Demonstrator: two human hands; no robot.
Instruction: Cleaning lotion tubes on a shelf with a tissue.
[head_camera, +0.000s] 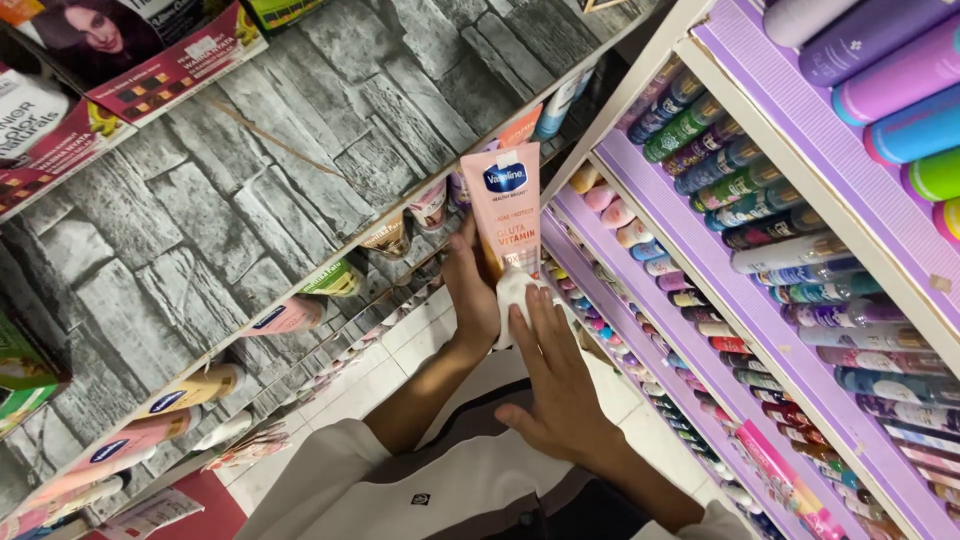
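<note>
Centre frame | our left hand fingers clasp peach plastic lotion tube | right hand fingers press white cloth on tube's lower part | wiping seems underway, tube not yet on the grey shelf

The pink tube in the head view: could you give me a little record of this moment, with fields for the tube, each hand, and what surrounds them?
tube: pale pink lotion tube, held up between two shelf units
left hand: left hand grips the tube's lower part from behind
right hand: right hand presses a white cloth against the tube's lower end
left side: grey stone-pattern shelves carrying tubes and boxes
right side: purple shelves filled with rows of colourful bottles and spray cans
floor: white tiles
</note>
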